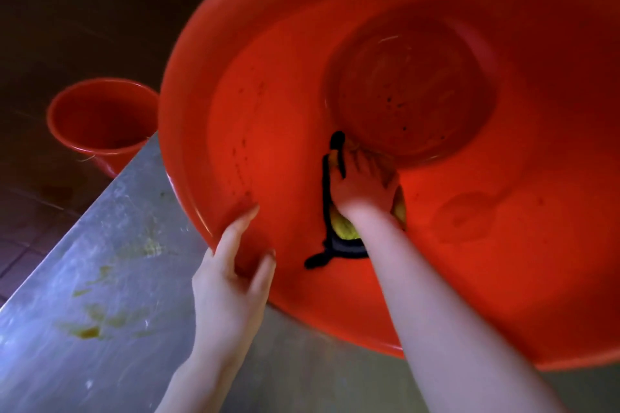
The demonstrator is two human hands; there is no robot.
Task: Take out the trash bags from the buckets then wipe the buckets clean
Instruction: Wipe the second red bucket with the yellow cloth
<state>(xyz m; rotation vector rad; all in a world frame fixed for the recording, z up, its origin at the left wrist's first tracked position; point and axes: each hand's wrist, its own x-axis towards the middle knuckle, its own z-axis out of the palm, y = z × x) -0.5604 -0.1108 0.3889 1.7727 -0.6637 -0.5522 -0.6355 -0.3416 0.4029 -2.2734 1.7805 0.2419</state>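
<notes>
The bucket [235, 111] lies tipped on the table [100, 278], left hand [231, 282] gripping its near rim, right hand [362, 188] pressing a cloth [345, 231], fingers spread, against its inner wall; a small bucket [100, 117] stands far left.

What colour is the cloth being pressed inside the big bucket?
Yellow cloth with black trim, seen in the head view.

Dim overall, with a heavy red cast off the big bucket [268, 84]. Floor [84, 10] upper left is near black. Steel table [100, 278] catches cool bluish light with a dull sheen. Soft highlights on the bucket rim, vague shadow on its inner wall. Right hand [362, 188] and cloth [345, 231] are motion-blurred, left hand [231, 265] sharper. Wide-angle stretch at the edges.
</notes>
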